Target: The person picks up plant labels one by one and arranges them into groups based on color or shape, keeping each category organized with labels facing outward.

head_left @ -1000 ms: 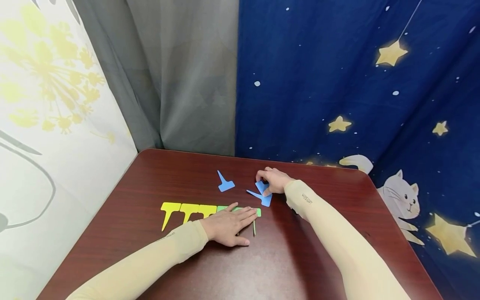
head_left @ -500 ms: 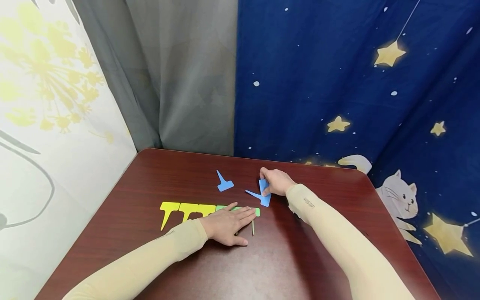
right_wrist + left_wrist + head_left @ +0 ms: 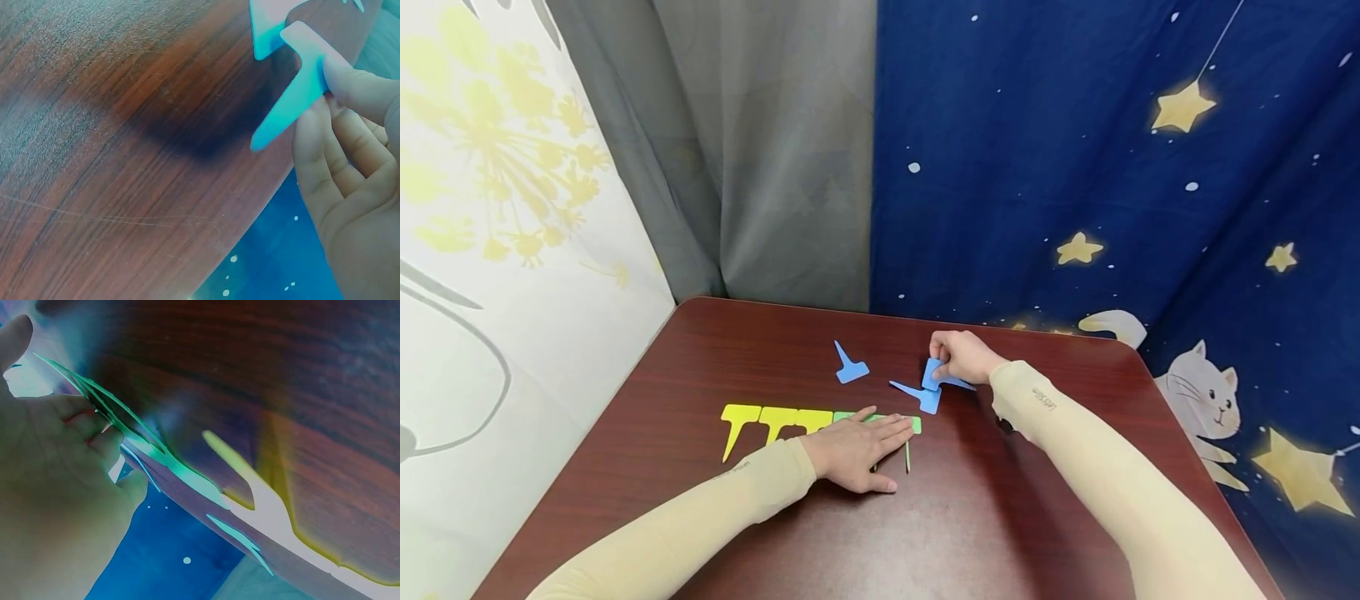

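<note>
The right hand (image 3: 966, 357) pinches a blue tag (image 3: 938, 375) mid-table; the left hand (image 3: 853, 450) lies flat, fingers spread, on green tags (image 3: 880, 419), bare table (image 3: 925, 533) nearer.

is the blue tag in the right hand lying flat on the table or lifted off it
Lifted. The right hand pinches the blue tag above the table; the wrist view shows its shadow on the wood below.

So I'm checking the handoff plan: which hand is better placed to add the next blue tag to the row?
Right. The right hand already pinches a blue tag, lifted off the table. The left hand lies flat on the green tags, holding the row.
</note>
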Demonstrator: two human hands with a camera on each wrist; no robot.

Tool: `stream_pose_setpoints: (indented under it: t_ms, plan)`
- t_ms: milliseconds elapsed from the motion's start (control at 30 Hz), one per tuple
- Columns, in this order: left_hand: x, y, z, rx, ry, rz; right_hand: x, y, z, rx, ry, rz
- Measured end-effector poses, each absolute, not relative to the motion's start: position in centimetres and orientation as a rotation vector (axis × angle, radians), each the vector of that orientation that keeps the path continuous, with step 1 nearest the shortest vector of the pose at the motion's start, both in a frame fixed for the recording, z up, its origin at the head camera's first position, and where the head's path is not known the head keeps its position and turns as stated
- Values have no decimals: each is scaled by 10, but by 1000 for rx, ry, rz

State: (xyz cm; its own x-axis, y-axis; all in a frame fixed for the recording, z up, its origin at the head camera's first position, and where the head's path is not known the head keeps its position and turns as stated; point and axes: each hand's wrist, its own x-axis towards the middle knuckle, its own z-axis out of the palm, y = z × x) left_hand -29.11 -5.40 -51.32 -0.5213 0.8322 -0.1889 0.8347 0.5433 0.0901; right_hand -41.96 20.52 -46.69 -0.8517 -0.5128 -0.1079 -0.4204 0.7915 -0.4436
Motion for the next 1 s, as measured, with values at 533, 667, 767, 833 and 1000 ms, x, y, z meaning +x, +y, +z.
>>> stream_pose_setpoints:
  t_ms: [533,667,767,833,1000]
  plan:
    - [-292,-54,-516,1393,2578,-25,-397,218,-453,-612,2587,-807]
    - [-292,-53,-515,1397,2583,-30,-389,222,-457,-553,2537,-928]
    - [-293,-53,-515,1393,2579,-25,-383,226,-462,-487,2471,-1060]
    - [-292,-53,-515,1389,2575,-17,-379,227,-465,-452,2425,-1151]
    - [-292,-53,-514,1392,2572,3,-370,228,-472,-425,2334,-1304]
